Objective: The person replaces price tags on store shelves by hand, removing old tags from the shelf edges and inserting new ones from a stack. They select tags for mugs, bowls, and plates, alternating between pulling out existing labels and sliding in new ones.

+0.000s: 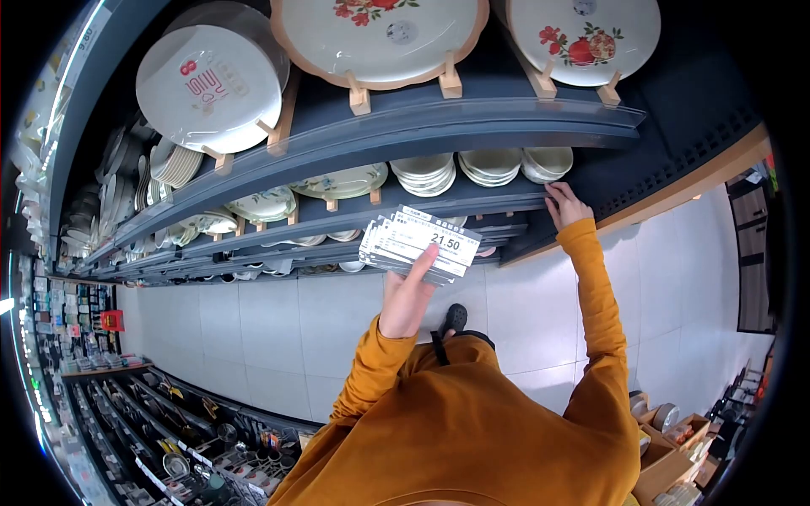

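I see the left hand (407, 299) raised in front of the shelves, fingers pinched on a fanned stack of price tags (419, 244). The stack's long axis runs left to right across the view, tilted down to the right, top tag reading 21.50. The right hand (566, 205) reaches the shelf edge (472, 202), fingertips touching it below stacked bowls (488, 166); fingers loosely extended, holding nothing.

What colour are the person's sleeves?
Mustard orange sleeves, clearest in the head view.
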{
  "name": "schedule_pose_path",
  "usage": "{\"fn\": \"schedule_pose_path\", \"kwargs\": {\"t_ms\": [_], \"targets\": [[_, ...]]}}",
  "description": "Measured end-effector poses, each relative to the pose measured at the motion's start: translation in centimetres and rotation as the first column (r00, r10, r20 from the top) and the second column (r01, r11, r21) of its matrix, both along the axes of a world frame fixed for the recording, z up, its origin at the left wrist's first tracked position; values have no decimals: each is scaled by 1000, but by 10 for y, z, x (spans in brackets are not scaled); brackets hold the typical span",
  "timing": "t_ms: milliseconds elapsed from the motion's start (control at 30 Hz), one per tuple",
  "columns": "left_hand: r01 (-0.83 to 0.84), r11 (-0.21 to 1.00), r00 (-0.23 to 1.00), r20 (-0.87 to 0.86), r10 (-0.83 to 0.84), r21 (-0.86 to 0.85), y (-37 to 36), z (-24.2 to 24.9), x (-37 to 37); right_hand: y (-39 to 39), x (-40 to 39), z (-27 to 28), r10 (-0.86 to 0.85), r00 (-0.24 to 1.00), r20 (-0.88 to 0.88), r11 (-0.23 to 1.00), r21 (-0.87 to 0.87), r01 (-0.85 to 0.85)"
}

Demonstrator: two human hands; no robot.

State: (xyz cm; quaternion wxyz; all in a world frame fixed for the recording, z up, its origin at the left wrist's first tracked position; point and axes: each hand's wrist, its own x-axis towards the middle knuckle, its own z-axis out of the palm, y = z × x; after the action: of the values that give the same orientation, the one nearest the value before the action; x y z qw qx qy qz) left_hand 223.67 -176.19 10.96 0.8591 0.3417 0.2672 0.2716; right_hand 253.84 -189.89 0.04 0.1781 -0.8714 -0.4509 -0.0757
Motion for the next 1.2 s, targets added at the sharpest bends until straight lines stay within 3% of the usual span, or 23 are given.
{"fn": "schedule_pose_path", "kwargs": {"t_ms": [67,100,200,300,367,433,567,767,933,1200], "targets": [[-15,1000,1000,3,15,16,1,-1,-6,4,-17,18,-9,999,-31,994,106,12],[-20,1000,1000,5,20,1,1,0,-10,7,-32,34,22,991,-135,983,184,3],[-38,999,999,3,38,-26,4,5,-26,24,-77,68,217,908,-358,895,444,-39],[-46,999,999,-4,46,-16,7,7,-46,42,-138,95,425,568,-705,840,542,44],[-56,998,998,17,56,11,11,8,-62,53,-180,111,558,399,-727,790,613,14],[-68,997,996,53,66,37,14,9,-85,67,-224,130,622,431,-654,748,659,-81],[-116,990,991,76,110,80,23,16,-151,93,-306,139,672,435,-599,696,711,-97],[-208,975,970,142,196,74,39,20,-294,132,-441,137,665,443,-601,718,677,-160],[-360,933,916,193,351,12,50,25,-412,170,-554,141,759,264,-596,649,727,-225],[-606,795,785,175,594,20,74,30,-522,221,-668,165,662,-17,-749,694,622,-362]]}}
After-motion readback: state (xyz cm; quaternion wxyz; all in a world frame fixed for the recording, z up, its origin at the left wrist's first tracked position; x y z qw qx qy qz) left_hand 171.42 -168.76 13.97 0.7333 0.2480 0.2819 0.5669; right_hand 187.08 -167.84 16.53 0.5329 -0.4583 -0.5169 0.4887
